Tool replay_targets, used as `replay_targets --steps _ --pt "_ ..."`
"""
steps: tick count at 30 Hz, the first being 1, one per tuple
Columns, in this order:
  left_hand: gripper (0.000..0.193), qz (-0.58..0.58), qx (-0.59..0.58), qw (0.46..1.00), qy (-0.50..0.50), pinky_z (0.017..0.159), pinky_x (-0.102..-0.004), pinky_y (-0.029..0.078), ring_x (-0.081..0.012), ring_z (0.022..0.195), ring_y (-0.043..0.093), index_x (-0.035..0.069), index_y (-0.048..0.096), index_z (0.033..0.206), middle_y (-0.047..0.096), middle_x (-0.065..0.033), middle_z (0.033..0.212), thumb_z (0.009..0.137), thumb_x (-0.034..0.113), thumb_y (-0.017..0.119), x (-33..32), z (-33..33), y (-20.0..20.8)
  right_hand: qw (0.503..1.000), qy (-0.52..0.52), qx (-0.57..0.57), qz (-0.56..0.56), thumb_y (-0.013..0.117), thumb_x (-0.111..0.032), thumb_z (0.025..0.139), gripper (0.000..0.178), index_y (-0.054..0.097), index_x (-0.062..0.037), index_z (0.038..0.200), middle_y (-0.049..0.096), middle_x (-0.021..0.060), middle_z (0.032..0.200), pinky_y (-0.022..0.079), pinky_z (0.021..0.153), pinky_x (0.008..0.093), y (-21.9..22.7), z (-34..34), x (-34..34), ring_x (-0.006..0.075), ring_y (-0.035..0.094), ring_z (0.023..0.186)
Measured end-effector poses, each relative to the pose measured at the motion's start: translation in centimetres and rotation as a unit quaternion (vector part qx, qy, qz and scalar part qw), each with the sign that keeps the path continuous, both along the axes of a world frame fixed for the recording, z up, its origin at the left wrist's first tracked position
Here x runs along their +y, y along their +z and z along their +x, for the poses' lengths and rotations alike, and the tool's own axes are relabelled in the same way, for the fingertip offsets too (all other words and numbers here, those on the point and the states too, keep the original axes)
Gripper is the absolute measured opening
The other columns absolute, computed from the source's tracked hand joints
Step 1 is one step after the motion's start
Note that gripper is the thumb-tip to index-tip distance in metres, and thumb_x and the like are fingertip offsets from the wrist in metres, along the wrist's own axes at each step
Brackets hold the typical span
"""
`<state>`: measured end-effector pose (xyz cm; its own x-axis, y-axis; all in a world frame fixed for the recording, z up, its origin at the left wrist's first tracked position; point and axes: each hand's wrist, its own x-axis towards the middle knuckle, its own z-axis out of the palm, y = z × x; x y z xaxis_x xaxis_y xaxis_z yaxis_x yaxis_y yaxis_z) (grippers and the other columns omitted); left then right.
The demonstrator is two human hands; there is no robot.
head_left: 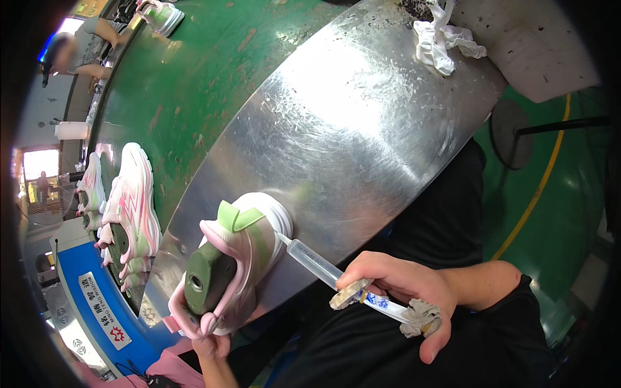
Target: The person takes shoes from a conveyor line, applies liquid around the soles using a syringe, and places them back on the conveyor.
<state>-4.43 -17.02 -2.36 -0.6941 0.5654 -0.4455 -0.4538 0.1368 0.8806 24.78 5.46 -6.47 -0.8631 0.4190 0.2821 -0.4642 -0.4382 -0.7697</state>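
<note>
I'd best hold the shoe (253, 271) steady and guide the syringe (317, 262) lightly along its white sole edge, pressing evenly. My right grip (407, 278) is wrapped round the syringe; my left grip (212, 346) clasps the shoe's lower end, the rest rising beyond it, over the worktop (310, 142).

Right hand (404, 281) sits out past the near edge of the metal table (310, 149), over the lap (343, 346), fingers (365, 264) curled in a grip, thumb (441, 339) angled downward. Bare right forearm (485, 284) comes in from the right side, pretty much level. Left hand (213, 347) is down by the table's lower-left end, gripping too, fingers mostly hidden, left wrist (218, 372) rising from below.
</note>
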Motion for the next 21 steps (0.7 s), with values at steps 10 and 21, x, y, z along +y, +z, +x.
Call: replay_targets --steps 10,21 --pt "0.085 0.037 -0.100 0.992 -0.062 0.109 -0.0408 0.033 -0.0284 0.131 0.038 0.000 0.018 0.144 0.032 -0.0175 0.145 0.075 0.008 0.067 5.9 7.8 1.5 0.999 -0.007 -0.030 -0.021 0.079 -0.061 0.060 0.114 0.030 0.0107 0.134 0.040 0.0128 0.118 0.035 0.084 0.0247 1.3 0.3 -1.4 0.0165 0.044 0.102" --pt "0.074 0.101 -0.283 0.946 -0.124 0.101 -0.0478 0.041 -0.0343 0.121 0.049 -0.004 0.026 0.140 0.046 -0.0208 0.133 0.073 0.006 0.058 -1.2 10.1 -0.9 0.997 0.055 -0.059 0.001 0.082 -0.051 0.063 0.105 0.030 0.0075 0.133 0.041 0.0135 0.121 0.034 0.090 0.0307 4.9 0.8 -1.1 0.0195 0.045 0.106"
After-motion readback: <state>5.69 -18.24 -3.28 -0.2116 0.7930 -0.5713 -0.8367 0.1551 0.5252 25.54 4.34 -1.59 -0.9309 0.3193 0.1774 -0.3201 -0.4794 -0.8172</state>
